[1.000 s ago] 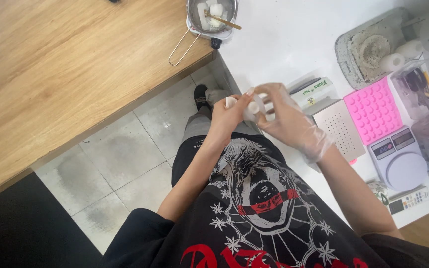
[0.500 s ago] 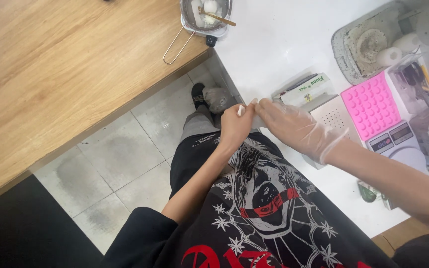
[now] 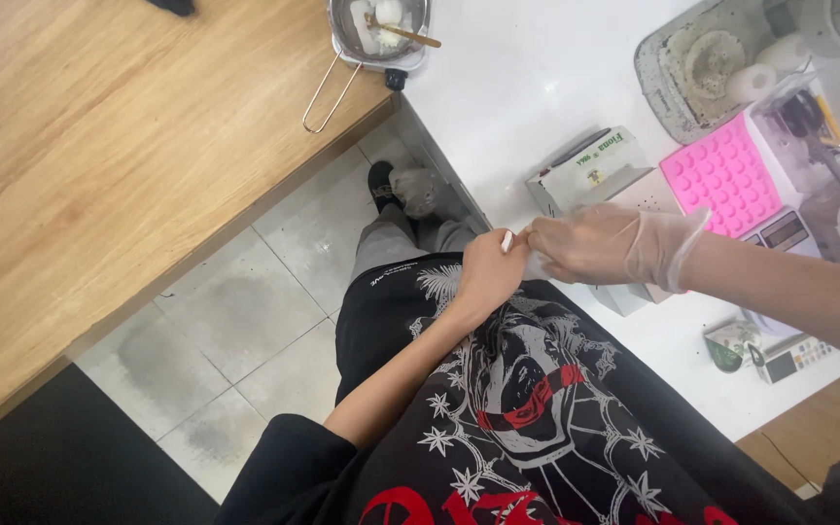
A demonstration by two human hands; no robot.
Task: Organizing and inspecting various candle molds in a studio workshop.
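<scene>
Left hand (image 3: 486, 272) and gloved right hand (image 3: 590, 245) pinch a white stick (image 3: 507, 241) (small).

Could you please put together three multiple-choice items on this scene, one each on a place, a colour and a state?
1. Where does the small metal pot stand?
A. at the edge of the wooden counter
B. on the tiled floor
C. on the pink mould

2. What colour is the dimpled mould on the white table?
A. blue
B. pink
C. green

3. How are the two hands covered?
A. both gloved
B. both bare
C. right hand in a clear glove, left hand bare

Key: 1 A, the pot sits at the end of the wooden top, its wire handle lying over the wood. 2 B, the mould beside the scale is bright pink. 3 C, a thin see-through glove with a loose cuff covers the right hand, while the left shows bare skin and pinches a small white piece.
</scene>
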